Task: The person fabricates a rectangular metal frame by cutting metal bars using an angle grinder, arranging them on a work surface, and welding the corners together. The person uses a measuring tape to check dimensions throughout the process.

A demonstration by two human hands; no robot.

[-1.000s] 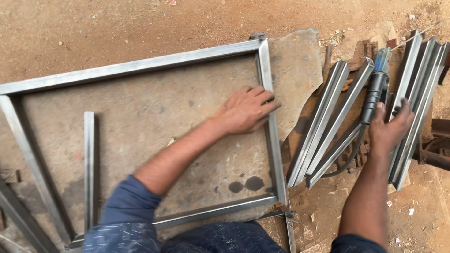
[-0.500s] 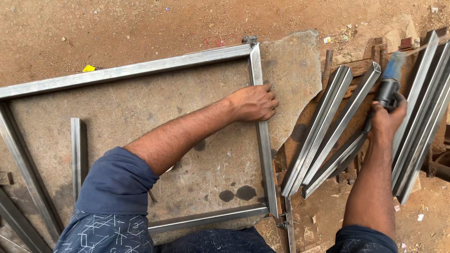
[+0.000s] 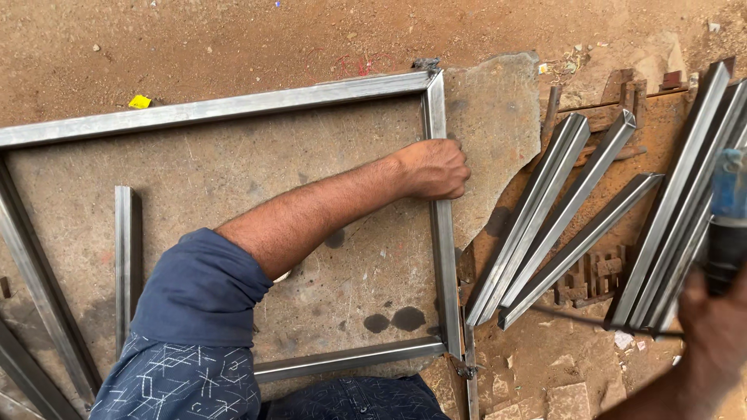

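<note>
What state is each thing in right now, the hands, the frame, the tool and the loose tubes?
Left hand: pressed on the frame's right bar.
Right hand: grip closed on the tool.
Blue and black power tool: lifted, blurred.
Rectangular steel tube frame: flat on the slab.
Loose steel tubes: lying slanted on the ground.

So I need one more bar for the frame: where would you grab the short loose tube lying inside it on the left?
Probably around the middle of the short tube, coming from above with fingers on its two long sides. It lies flat on the stone slab, apart from the frame, so both sides look free, and a mid grip should keep it level.
</note>
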